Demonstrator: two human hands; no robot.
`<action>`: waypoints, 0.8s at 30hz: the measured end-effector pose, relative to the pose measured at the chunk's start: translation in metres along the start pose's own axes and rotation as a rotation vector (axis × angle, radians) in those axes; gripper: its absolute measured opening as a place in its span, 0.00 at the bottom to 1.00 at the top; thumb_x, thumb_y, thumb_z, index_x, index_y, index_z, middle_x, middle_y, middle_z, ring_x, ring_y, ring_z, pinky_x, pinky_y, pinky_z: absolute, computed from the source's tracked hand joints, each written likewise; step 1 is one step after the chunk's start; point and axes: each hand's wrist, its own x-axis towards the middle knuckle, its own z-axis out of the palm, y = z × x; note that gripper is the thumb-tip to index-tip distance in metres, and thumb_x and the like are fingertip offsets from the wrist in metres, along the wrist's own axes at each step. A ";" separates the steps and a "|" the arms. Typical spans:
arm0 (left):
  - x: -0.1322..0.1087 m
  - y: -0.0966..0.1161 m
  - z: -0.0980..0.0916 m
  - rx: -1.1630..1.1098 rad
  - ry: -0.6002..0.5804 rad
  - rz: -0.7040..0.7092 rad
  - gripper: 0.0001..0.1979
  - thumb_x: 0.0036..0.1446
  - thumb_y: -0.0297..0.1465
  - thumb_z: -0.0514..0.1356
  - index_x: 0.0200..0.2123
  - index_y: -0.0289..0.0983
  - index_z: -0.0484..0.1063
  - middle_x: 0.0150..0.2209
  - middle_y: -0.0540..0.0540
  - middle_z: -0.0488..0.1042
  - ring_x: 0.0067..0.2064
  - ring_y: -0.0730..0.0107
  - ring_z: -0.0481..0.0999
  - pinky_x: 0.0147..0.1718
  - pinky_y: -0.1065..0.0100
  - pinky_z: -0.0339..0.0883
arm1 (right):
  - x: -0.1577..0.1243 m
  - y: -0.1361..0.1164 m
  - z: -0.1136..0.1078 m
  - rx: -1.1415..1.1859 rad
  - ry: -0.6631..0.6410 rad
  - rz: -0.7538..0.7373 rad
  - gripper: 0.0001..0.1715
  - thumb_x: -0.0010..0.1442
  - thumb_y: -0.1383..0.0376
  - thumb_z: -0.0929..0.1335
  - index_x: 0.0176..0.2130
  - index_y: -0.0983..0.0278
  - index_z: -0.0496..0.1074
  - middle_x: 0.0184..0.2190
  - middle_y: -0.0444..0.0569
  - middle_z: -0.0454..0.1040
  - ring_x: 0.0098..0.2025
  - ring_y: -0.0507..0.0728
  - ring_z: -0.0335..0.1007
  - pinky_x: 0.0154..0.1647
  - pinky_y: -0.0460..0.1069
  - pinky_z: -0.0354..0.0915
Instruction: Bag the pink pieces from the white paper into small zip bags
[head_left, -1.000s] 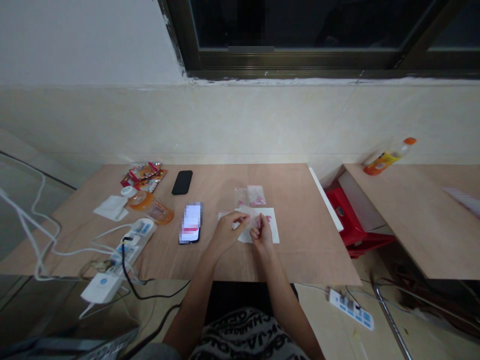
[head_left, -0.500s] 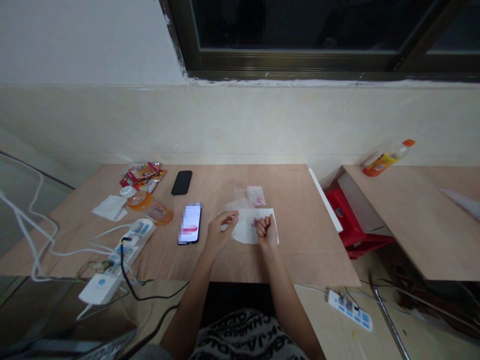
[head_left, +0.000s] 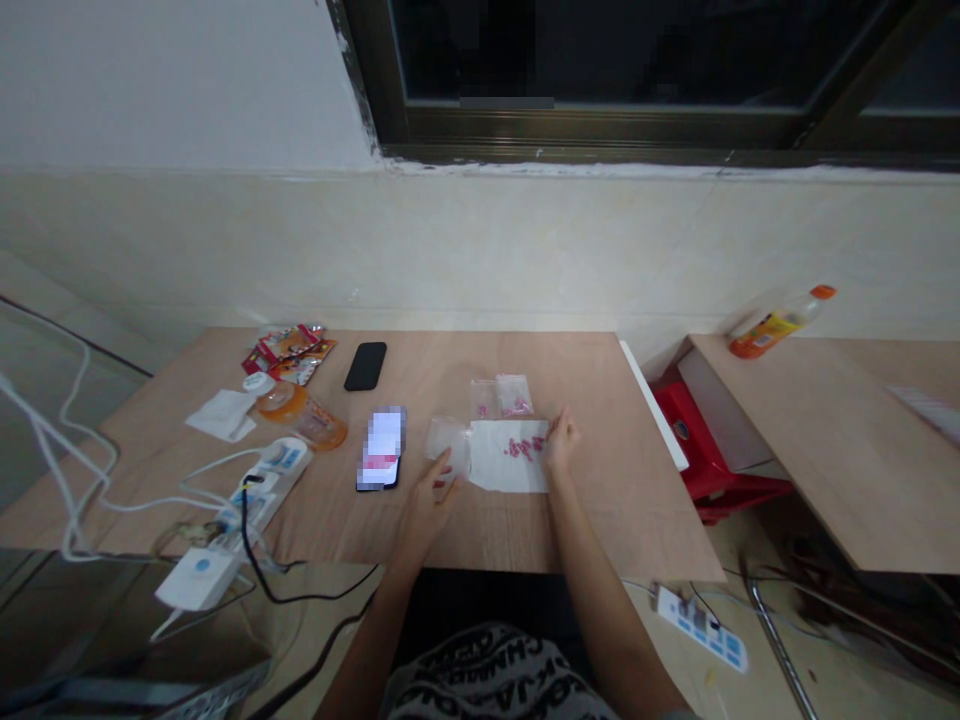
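A crinkled clear bag [head_left: 448,449] was held at its lower edge by the left hand [head_left: 426,512], fingers spread and curled against the thin film, just beside a flat white paper sheet [head_left: 508,470] flecked with pink on the plywood table [head_left: 525,535]. The right hand [head_left: 562,445] was set at the sheet's right edge, wrist low, fingers together and touching the paper, not clamped on it. Two small clear bags [head_left: 482,400] holding pink bits were seen lying just beyond the sheet, apart from both hands.
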 end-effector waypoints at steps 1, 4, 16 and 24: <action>-0.002 -0.003 0.000 0.006 -0.007 -0.035 0.31 0.55 0.43 0.61 0.61 0.39 0.65 0.47 0.39 0.77 0.40 0.61 0.79 0.38 0.60 0.75 | 0.000 0.001 0.000 -0.053 -0.003 -0.033 0.32 0.60 0.41 0.60 0.18 0.59 0.49 0.14 0.35 0.47 0.17 0.47 0.43 0.16 0.45 0.44; -0.007 -0.011 0.002 0.022 -0.014 -0.082 0.31 0.55 0.42 0.61 0.60 0.39 0.65 0.45 0.40 0.78 0.39 0.62 0.80 0.36 0.62 0.75 | -0.004 0.002 -0.001 -0.195 -0.017 -0.130 0.31 0.62 0.43 0.59 0.19 0.59 0.50 0.16 0.36 0.48 0.19 0.48 0.45 0.19 0.45 0.44; -0.009 -0.022 0.010 0.069 -0.043 -0.061 0.28 0.53 0.39 0.61 0.57 0.37 0.67 0.42 0.44 0.76 0.38 0.63 0.77 0.39 0.61 0.72 | -0.012 -0.008 0.002 -0.342 -0.016 -0.199 0.31 0.63 0.44 0.58 0.18 0.60 0.55 0.14 0.39 0.54 0.20 0.50 0.50 0.22 0.47 0.47; -0.005 -0.024 0.009 0.113 -0.087 -0.058 0.24 0.54 0.40 0.59 0.53 0.36 0.70 0.32 0.48 0.75 0.29 0.67 0.72 0.33 0.64 0.68 | -0.011 -0.007 0.002 -0.465 -0.017 -0.194 0.31 0.65 0.46 0.57 0.18 0.60 0.57 0.15 0.41 0.60 0.21 0.51 0.55 0.23 0.47 0.48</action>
